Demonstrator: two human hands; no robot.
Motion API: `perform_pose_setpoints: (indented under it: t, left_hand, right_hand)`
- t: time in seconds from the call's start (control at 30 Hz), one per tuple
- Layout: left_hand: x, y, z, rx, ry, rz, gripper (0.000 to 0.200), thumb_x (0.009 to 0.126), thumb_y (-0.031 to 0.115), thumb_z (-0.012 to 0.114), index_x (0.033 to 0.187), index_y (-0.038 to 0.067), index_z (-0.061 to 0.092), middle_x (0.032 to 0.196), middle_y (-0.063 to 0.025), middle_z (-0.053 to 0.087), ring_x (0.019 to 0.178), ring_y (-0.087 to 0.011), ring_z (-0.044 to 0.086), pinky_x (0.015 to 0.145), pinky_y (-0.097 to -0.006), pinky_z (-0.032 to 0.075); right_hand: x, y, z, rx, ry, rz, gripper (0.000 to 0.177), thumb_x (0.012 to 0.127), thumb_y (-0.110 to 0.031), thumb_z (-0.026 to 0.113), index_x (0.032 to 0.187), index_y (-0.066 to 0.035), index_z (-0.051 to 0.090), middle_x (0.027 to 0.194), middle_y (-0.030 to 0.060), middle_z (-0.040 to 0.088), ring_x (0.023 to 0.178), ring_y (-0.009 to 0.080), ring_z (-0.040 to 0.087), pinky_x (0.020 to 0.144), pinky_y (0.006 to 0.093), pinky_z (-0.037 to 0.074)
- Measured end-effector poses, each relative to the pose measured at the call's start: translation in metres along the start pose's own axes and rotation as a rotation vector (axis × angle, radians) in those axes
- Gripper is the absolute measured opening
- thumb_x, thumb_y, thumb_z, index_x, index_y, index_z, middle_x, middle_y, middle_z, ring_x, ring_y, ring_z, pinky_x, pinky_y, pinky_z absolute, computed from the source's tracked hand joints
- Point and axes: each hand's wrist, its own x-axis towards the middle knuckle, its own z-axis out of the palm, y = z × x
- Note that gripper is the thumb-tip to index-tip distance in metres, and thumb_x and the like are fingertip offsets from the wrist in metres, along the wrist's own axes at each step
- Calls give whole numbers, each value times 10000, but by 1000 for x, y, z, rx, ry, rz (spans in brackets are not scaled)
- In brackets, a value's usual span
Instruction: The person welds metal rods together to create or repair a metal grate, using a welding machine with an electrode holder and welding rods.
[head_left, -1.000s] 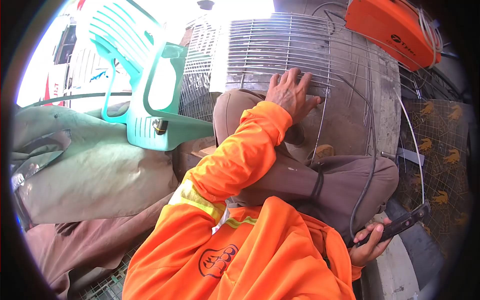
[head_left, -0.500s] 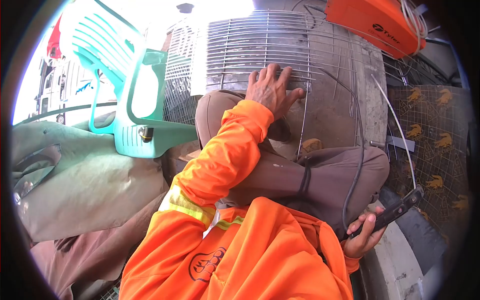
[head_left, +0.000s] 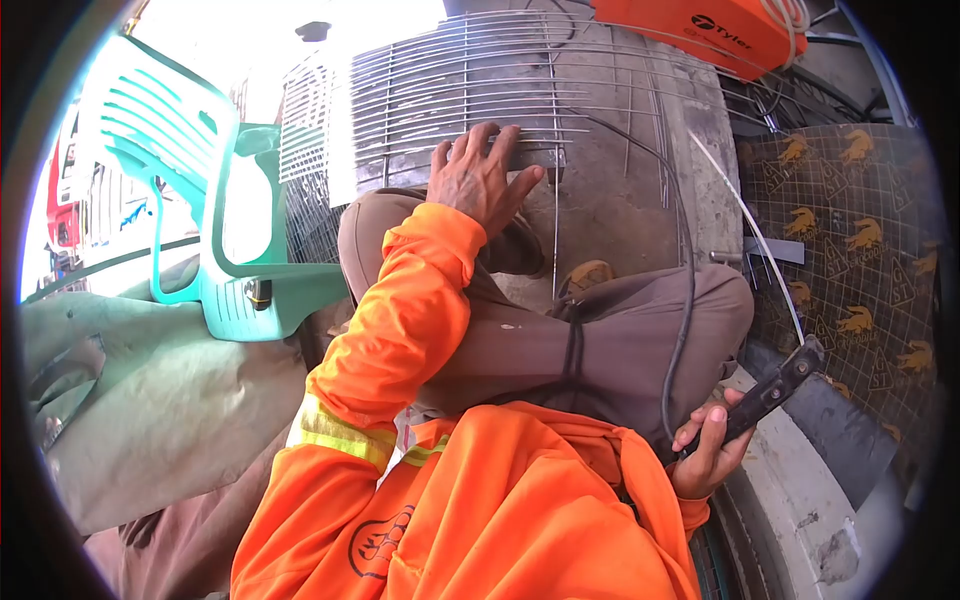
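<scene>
- The left hand (head_left: 480, 178) lies flat with fingers spread on the near edge of the wire grid (head_left: 450, 85), which rests on the concrete floor (head_left: 610, 205).
- The right hand (head_left: 705, 450) is closed around a black holder (head_left: 768, 392), beside the right knee.
- An orange machine (head_left: 715, 22) stands at the far edge of the grid.

Concrete floor (head_left: 620, 200): grey, rough, stained.
Wire grille (head_left: 450, 90): flat on floor, upper centre, bars parallel.
Loose wire rods (head_left: 655, 130): on floor just right of grille, some overlapping its edge.
Orange machine (head_left: 700, 25): top edge, beyond the rods.
Black patterned mat (head_left: 850, 230): right side, gold emblems.
Teal plastic chair (head_left: 200, 200): left, tilted.
Grey-green tarp (head_left: 170, 400): lower left, crumpled.
</scene>
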Motion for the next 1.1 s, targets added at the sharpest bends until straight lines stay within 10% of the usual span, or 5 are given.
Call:
perform_pose_setpoints:
  t: [0.77,1.1]
  left_hand:
    - [-1,-8,-1,5,-24,18,641,982,556,555,1435,105,505,1428,-128,541,1272,-348,558,1083,-470,405]
    - [-1,-7,-3,-15,-40,17,642,983,552,555,1439,103,503,1424,-133,541,1272,-351,555,1085,-475,403]
  right_hand:
    - [-16,24,45,-293,-215,-194,421,995,-153,571,1346,63,485,797,20,561,532,46,441,472,198,372]
    - [-21,32,45,-483,-239,-342,415,993,-159,586,1318,96,553,999,88,653,746,118,564,717,280,491]
